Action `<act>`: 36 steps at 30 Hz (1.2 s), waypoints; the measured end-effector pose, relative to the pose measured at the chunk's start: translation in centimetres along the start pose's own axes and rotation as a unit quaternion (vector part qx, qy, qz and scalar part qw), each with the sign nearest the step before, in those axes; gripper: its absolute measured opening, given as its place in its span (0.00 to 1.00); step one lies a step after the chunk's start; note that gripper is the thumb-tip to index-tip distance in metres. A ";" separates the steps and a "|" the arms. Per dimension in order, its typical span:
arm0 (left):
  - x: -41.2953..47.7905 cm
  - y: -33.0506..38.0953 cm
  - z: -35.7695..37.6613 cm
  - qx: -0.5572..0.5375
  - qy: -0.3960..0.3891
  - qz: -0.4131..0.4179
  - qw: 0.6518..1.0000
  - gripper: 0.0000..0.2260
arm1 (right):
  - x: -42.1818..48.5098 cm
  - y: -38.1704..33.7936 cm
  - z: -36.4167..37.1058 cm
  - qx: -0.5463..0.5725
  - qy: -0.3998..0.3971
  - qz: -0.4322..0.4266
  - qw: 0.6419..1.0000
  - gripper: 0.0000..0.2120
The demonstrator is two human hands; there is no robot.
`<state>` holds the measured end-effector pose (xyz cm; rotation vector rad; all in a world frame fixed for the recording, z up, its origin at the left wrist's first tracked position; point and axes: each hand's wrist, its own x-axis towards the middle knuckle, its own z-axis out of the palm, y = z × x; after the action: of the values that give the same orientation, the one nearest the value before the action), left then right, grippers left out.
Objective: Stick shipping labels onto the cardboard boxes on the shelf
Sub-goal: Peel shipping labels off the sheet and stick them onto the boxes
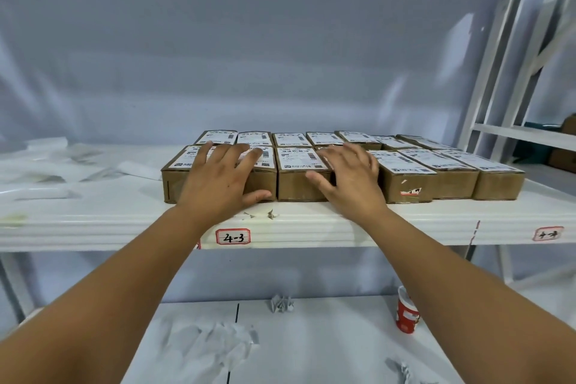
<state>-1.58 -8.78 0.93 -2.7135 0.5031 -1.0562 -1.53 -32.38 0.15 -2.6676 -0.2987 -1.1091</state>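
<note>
Several small cardboard boxes stand in two rows on the white shelf (311, 227), each with a white shipping label on top. My left hand (218, 178) lies flat with spread fingers over the labels of the front-left boxes (171, 181). My right hand (349, 174) rests flat on a front box to the right of the labelled box (300, 178) that shows between the hands. Its thumb touches that box's front right corner. Neither hand holds anything.
White backing strips (134, 169) lie on the shelf left of the boxes. A tag reading 4-3 (233, 236) is on the shelf edge. On the lower shelf are crumpled papers (282, 303) and a red cup (406, 312). A shelf post (495, 78) rises at right.
</note>
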 end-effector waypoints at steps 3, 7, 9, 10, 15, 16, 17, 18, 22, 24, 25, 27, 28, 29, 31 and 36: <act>0.2 0.0 0.1 0.010 -0.004 0.005 1.000 0.36 | -0.4 -0.1 -0.1 -0.030 0.128 0.045 0.990 0.25; 0.2 0.1 0.4 0.026 -0.004 0.017 1.000 0.37 | -1.4 0.0 -0.6 -0.059 0.208 0.161 0.963 0.16; 0.2 0.0 0.7 0.019 -0.002 0.018 1.000 0.37 | -1.5 0.5 -1.2 -0.037 0.201 0.230 0.951 0.15; 0.2 0.0 0.8 0.011 0.000 0.018 1.000 0.37 | -1.5 0.8 -1.4 -0.030 0.183 0.268 0.946 0.16; 0.2 -0.3 1.3 -0.030 -0.009 0.026 0.999 0.37 | -1.0 2.7 -1.5 0.034 0.111 0.311 0.943 0.13; 0.2 -0.2 1.2 -0.035 -0.007 0.028 0.999 0.36 | -1.0 2.8 -1.4 0.024 0.098 0.294 0.950 0.12; 0.2 -0.2 1.2 -0.037 -0.003 0.030 0.999 0.35 | -0.9 2.8 -1.3 0.015 0.087 0.285 0.954 0.13; 0.2 -0.2 1.3 -0.036 0.003 0.034 0.999 0.34 | -0.9 2.7 -1.4 0.008 0.080 0.287 0.955 0.13; 0.2 -0.4 1.4 -0.038 0.021 0.043 0.998 0.29 | -0.2 3.0 -1.6 -0.013 0.056 0.280 0.958 0.13; 0.3 -0.4 1.4 -0.038 0.016 0.055 0.998 0.28 | 0.0 3.3 -1.4 -0.013 0.050 0.255 0.965 0.14; 0.4 -0.3 1.3 -0.039 0.015 0.059 0.997 0.27 | -0.1 3.4 -1.3 -0.015 0.056 0.247 0.967 0.15; 0.4 -0.3 1.4 -0.044 0.019 0.056 0.997 0.24 | -0.4 3.3 -1.0 -0.018 0.077 0.231 0.970 0.15; 0.4 -0.3 1.5 -0.047 0.023 0.055 0.997 0.24 | -0.5 3.3 -0.9 -0.015 0.089 0.222 0.971 0.15; 0.3 -0.4 1.5 -0.049 0.028 0.054 0.997 0.25 | -0.6 3.3 -0.9 -0.010 0.099 0.212 0.972 0.15; 0.2 -0.3 1.5 -0.049 0.042 0.058 0.996 0.26 | -0.7 3.6 -0.8 0.003 0.110 0.189 0.976 0.14; 0.5 0.2 0.7 0.012 0.090 0.169 0.981 0.24 | -0.6 3.9 -0.5 0.029 0.123 0.155 0.980 0.12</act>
<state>-0.79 -9.18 0.69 -2.4044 0.9352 -1.2023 -1.18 -36.29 -0.51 -2.3841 0.1253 -1.2841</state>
